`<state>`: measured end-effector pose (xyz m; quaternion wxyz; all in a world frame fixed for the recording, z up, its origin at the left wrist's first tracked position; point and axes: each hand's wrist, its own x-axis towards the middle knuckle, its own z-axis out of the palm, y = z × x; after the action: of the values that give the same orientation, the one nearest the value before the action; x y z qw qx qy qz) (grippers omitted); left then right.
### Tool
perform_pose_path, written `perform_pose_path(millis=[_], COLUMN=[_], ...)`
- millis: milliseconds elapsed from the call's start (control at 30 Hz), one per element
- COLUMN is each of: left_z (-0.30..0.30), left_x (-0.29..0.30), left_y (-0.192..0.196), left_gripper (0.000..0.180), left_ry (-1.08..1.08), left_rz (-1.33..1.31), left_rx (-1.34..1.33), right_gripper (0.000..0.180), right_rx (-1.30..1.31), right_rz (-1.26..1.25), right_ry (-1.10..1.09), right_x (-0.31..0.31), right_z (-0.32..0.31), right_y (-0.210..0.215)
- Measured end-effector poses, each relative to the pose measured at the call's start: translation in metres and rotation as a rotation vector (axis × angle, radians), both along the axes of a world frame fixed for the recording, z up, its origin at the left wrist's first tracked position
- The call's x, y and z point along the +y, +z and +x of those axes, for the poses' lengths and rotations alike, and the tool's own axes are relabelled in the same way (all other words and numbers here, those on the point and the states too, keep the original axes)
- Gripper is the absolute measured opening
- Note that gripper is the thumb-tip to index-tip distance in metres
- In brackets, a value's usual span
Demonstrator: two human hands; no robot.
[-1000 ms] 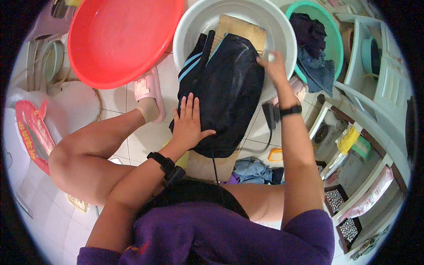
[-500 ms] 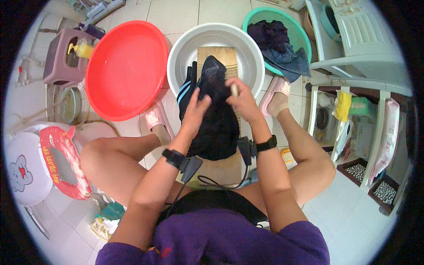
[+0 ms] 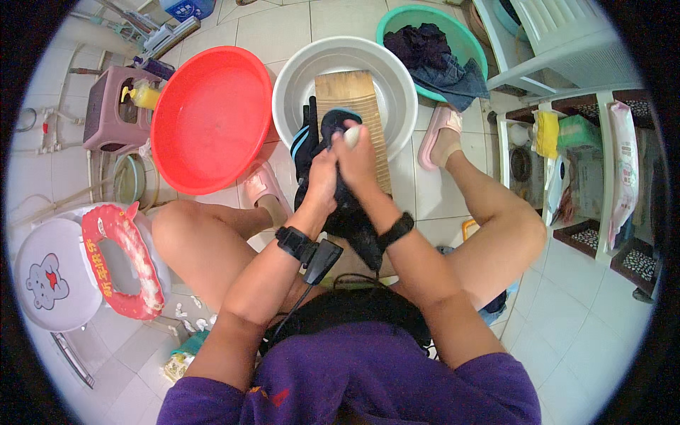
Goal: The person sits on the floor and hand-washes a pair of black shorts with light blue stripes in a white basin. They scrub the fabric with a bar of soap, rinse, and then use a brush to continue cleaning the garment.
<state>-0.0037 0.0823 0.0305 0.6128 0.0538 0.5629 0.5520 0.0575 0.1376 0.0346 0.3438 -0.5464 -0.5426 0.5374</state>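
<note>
One black garment (image 3: 347, 219) with light-blue stripes lies bunched across the wooden washboard's (image 3: 347, 88) left edge, beneath both hands: the left hand (image 3: 324, 177) clutches it, the right hand (image 3: 358, 159) curls around a white bar (image 3: 353, 136). The washboard crosses the white basin's (image 3: 297, 71) near rim, between red basin (image 3: 212, 120) and green basin (image 3: 464, 42). Yellow characters mark a red ring (image 3: 95, 237) far left.

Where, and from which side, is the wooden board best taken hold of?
Probably the board is best gripped by its upper right edge, coming from the right: this edge is straight and bare, while black cloth covers much of its left side.
</note>
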Motion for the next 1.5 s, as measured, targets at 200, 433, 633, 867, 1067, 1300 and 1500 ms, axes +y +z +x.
perform_pose_path(millis=[200,433,633,867,1067,1300,1500], left_z=[-0.006,-0.007,-0.044,-0.058,-0.026,-0.032,-0.025], left_x=[0.010,0.013,0.036,0.049,0.026,0.037,0.025], left_y=[0.008,0.020,0.045,0.061,0.072,0.045,0.029], left_gripper=[0.034,0.037,0.025,0.058,0.076,0.024,0.024], left_ry=[-0.012,-0.181,-0.013,0.009,-0.202,0.132,0.179], left_rz=[-0.036,-0.117,-0.080,0.394,0.600,0.206,0.110], left_rx=[0.143,-0.108,-0.200,0.716,0.623,0.093,-0.119], right_gripper=[0.029,0.044,0.049,0.035,0.031,0.044,0.066], right_rx=[0.015,0.127,0.557,0.318,0.903,-0.292,-0.252], right_rz=[-0.158,-0.124,-0.301,-0.235,-0.112,0.549,0.479], right_ry=[0.049,0.031,0.502,-0.063,-0.049,0.010,0.125], right_x=[-0.024,0.008,0.017,0.004,0.050,0.022,-0.026], right_z=[0.008,0.013,0.048,0.020,0.008,0.001,-0.001], right_y=[0.002,-0.017,-0.023,0.033,0.074,0.075,0.041])
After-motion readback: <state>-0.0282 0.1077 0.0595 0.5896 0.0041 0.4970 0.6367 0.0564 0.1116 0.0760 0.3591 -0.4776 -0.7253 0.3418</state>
